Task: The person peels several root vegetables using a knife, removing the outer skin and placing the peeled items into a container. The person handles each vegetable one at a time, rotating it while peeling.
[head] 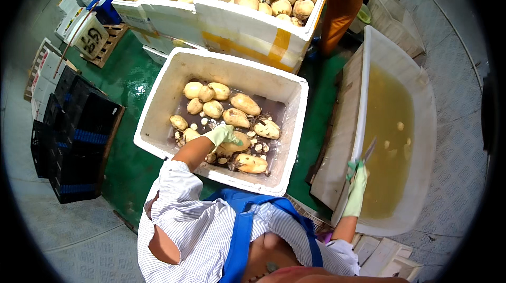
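Note:
My left hand [222,136], in a pale green rubber glove, reaches into a white foam box [221,56] and grips a thick lotus root section [236,145]. Around it lie several other peeled-looking lotus root sections [245,103], cut end slices [258,147] and dark fibrous scraps, in shallow murky water on the box floor. On the right, my right hand [357,174], gloved alike, holds a knife [370,150] at the near rim of a large white plastic tub [360,117]. The blade points away from me, over the tub's cloudy yellow water.
Beyond the box stand foam boxes [253,37] heaped with lotus roots [281,6]. Another person in orange trousers [340,18] stands by them. Black plastic crates [79,136] are stacked at left, near a white bucket [93,35] on a wooden pallet [108,47]. The green floor [132,124] looks wet.

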The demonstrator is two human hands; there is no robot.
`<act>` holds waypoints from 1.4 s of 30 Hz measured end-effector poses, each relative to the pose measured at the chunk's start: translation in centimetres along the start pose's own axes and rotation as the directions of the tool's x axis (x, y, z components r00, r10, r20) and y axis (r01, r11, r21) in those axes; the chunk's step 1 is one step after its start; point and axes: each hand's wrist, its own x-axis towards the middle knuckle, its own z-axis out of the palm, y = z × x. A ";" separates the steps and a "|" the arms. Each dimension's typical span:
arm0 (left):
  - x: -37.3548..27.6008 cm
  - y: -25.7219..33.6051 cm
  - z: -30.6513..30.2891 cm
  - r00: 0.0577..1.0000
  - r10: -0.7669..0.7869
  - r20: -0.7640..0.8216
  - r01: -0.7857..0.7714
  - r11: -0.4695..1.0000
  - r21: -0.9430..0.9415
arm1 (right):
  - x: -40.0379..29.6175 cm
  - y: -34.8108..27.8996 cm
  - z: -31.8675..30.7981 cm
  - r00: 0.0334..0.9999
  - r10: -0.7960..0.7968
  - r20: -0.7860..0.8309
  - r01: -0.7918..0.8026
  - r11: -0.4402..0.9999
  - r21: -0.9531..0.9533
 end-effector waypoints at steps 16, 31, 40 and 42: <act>-28.3 -2.7 -1.3 0.897 -0.403 -0.182 -0.136 0.142 -0.981 | -10.6 -1.8 29.3 0.142 -0.031 0.989 0.319 0.948 -0.016; -32.0 -2.4 5.4 0.864 -0.479 -0.158 -0.216 -0.068 -0.974 | -17.2 1.7 32.9 -0.011 0.311 0.950 0.784 0.593 -0.185; -31.2 -4.4 5.8 0.893 -0.431 -0.127 -0.161 -0.042 -0.986 | -18.5 -3.4 36.5 -0.019 0.554 0.832 0.851 0.446 -0.278; -31.1 -4.5 5.8 0.893 -0.431 -0.130 -0.167 -0.049 -0.985 | -18.3 -1.5 37.5 -0.058 0.538 0.841 0.846 0.473 -0.245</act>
